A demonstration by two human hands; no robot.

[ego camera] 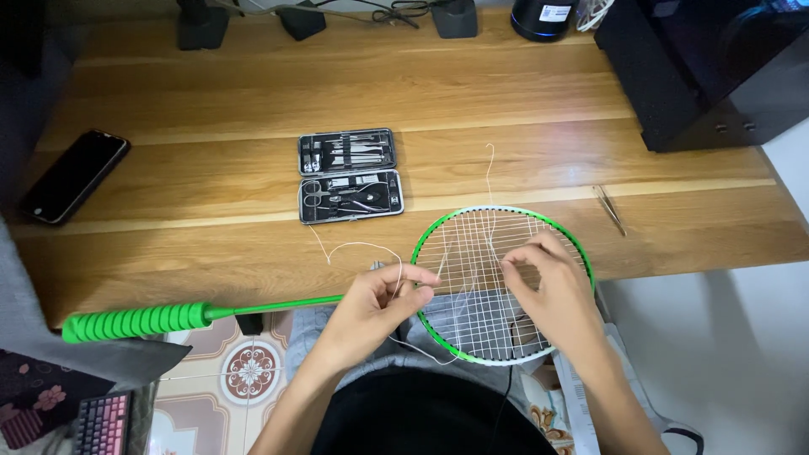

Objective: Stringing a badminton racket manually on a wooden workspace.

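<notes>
My left hand (pixel 375 299) pinches the loose white string (pixel 362 247) just left of the green-framed badminton racket (pixel 503 286) at lower centre. My right hand (pixel 548 291) rests curled on its strings, fingertips gripping one strand. Above lies an open grey manicure case (pixel 349 175).

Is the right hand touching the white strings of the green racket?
Touching: the head view shows the right hand fingertips pressed on the white strings of the green racket.

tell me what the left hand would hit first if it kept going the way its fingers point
The left hand, pinching a white string, points right, so it would probably meet the green racket frame and its strings first; depth is unclear.
</notes>
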